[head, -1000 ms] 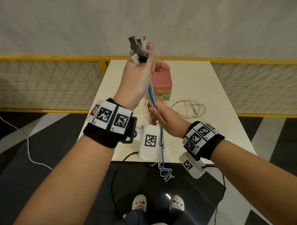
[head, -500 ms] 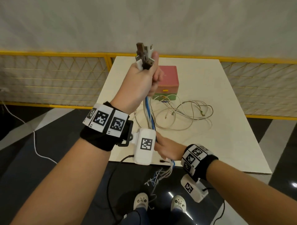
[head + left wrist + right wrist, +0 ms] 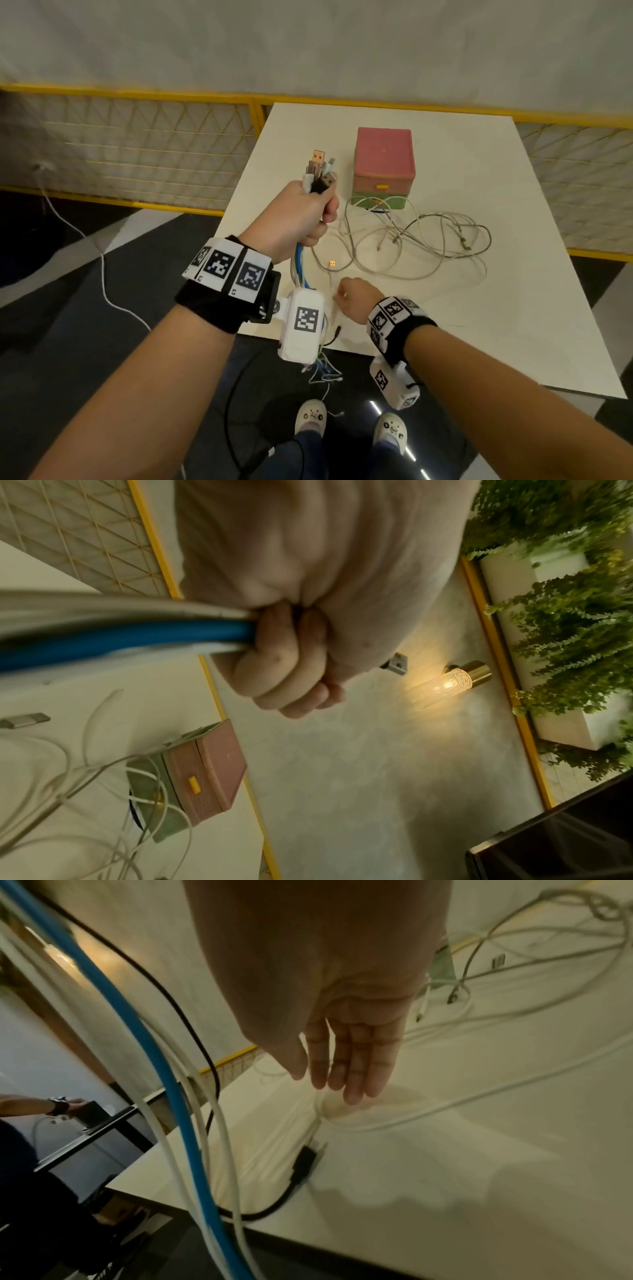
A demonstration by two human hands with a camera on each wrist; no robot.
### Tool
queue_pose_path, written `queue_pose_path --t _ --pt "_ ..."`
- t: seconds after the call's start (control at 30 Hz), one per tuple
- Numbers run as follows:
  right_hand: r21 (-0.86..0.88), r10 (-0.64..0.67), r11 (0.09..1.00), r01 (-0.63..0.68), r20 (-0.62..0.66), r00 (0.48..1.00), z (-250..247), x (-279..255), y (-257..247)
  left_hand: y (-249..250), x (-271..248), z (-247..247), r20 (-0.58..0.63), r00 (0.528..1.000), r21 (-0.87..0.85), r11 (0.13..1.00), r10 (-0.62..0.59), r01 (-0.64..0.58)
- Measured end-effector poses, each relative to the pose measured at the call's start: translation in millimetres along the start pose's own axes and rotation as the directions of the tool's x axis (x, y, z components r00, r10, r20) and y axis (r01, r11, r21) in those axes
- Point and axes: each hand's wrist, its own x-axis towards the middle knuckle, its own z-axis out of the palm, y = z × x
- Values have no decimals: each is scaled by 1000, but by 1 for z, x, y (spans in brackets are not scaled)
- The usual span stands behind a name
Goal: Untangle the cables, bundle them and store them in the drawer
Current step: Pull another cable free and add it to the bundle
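My left hand [image 3: 301, 212] grips a bundle of cables [image 3: 301, 263] in a fist, with several USB plugs [image 3: 320, 171] sticking up above it. The blue cable [image 3: 120, 639] and white ones run out of the left hand [image 3: 291, 656] and hang past the table's front edge. My right hand [image 3: 356, 298] hovers low over the table near that edge, its fingers [image 3: 356, 1064] straight and holding nothing. A black plug [image 3: 304, 1164] lies just below them. The pink and green drawer box [image 3: 383, 164] stands at the back, drawers shut.
A loose tangle of pale cables [image 3: 411, 240] spreads across the white table [image 3: 513, 308] in front of the box. A small yellow piece [image 3: 332, 263] lies near it. A yellow mesh fence [image 3: 137, 147] runs behind. A second person's arm shows far left in the right wrist view.
My right hand slid down the hanging bundle, let go of it, and now hovers over the table edge. The left hand came lower with the bundle.
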Motion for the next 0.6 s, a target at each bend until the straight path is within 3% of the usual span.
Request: queue_pose_path --t 0.13,0.37,0.5,0.6 --pt "-11 111 994 -111 -12 994 14 18 -8 -1 2 -4 10 1000 -14 1000 -1 1" --pt "-8 95 995 -94 8 995 -1 16 -9 -9 11 -13 -14 1000 -28 1000 5 -6" --pt "291 40 956 -42 10 999 -30 -3 -10 -14 20 -14 -77 996 -76 996 42 -48" --pt "609 -24 789 86 -110 994 -57 -24 -12 -18 29 -13 -168 983 -143 986 67 -92"
